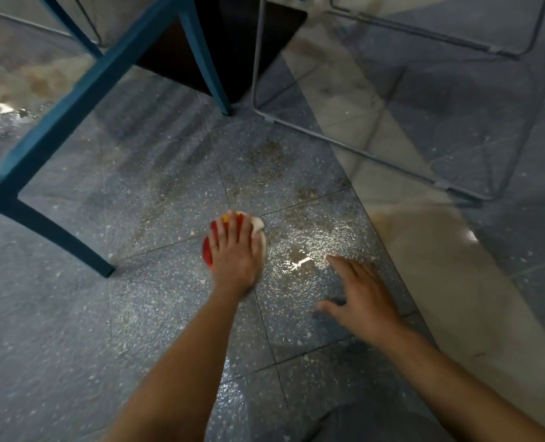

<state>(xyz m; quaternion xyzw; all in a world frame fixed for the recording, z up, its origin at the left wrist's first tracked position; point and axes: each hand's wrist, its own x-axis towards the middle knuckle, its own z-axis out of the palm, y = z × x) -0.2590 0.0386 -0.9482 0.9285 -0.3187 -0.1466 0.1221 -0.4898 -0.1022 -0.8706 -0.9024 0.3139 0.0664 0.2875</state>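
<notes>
My left hand [234, 253] presses flat on a red and white cloth [208, 250] lying on the wet grey speckled floor [156, 314]. Its fingers lie straight over the cloth, which shows red at the left and white at the upper right [258, 224]. My right hand [360, 295] hovers low over or rests on the floor to the right, fingers spread and straight, holding nothing. A shiny wet patch [300, 261] with brownish dirt lies between the two hands.
A blue metal chair leg [83, 250] stands just left of the cloth, another blue leg [215, 78] further back. A grey wire chair frame [354, 148] sits behind right. A pale marble strip [456, 282] runs diagonally at right. Brown stains [264, 161] mark the tiles ahead.
</notes>
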